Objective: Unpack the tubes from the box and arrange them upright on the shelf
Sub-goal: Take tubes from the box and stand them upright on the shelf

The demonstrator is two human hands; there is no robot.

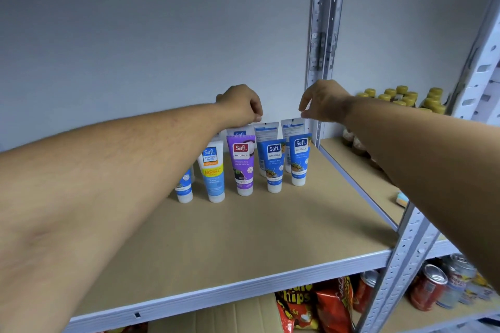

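Several Safi tubes stand cap-down in two rows on the tan shelf board (243,238). The front row holds a white-and-blue tube (213,173), a purple tube (242,165) and two blue tubes (273,165) (299,158). Another blue tube (185,186) is half hidden by my left forearm. White tubes stand behind them. My left hand (240,105) is curled, its fingertips pinched at the top edge of a white back-row tube (239,132). My right hand (322,101) hovers with fingers apart just above the rightmost white back tube (290,127).
A grey metal upright (324,35) stands just right of the tubes and another (405,251) at the shelf's front corner. Yellow-capped bottles (400,97) fill the neighbouring shelf. Below are a cardboard box (230,313), chip bags (319,305) and drink cans (430,286).
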